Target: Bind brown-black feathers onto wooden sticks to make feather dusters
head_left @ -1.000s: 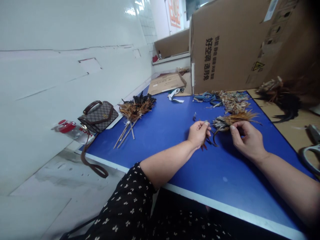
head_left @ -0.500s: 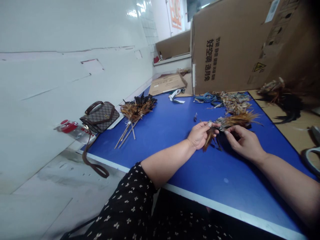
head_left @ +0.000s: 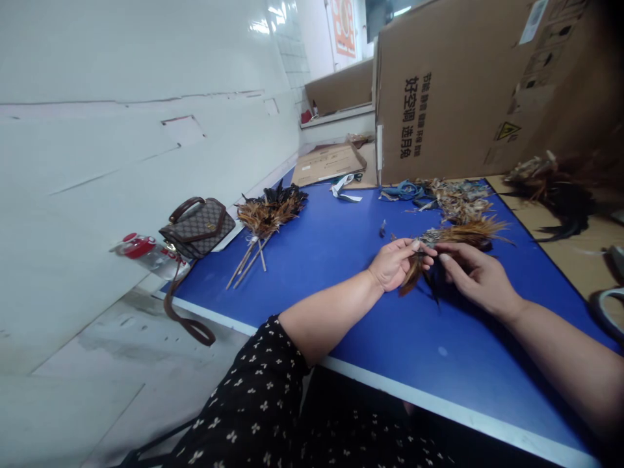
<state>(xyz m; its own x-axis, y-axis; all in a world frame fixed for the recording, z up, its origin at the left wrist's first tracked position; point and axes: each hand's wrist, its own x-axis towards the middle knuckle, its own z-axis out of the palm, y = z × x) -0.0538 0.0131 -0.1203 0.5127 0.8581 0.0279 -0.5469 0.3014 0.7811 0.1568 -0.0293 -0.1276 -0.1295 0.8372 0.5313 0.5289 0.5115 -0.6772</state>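
My left hand (head_left: 394, 265) is closed on a small bunch of brown feathers (head_left: 412, 278), which hangs below its fingers over the blue tabletop. From the right, my right hand (head_left: 475, 276) meets it, thumb and forefinger pinched at the quill end by my left fingertips. The exact grip there is partly hidden. A thin dark feather (head_left: 433, 286) dangles between the two hands. Just behind them lies a pile of golden-brown feathers (head_left: 470, 232), with a heap of paler, fluffy feathers (head_left: 461, 200) beyond it.
Feather dusters on sticks (head_left: 268, 218) lie at the left, near a handbag (head_left: 202, 227) and a red-capped bottle (head_left: 149, 253). A big cardboard box (head_left: 453, 97) stands at the back. Blue cord (head_left: 408, 189) and a white strip (head_left: 345, 188) lie before it. Scissors (head_left: 609, 309) are at the right edge.
My fingertips have shifted slightly to the right and closer together. The dark feather now hangs lower between my hands. The view has moved a little.
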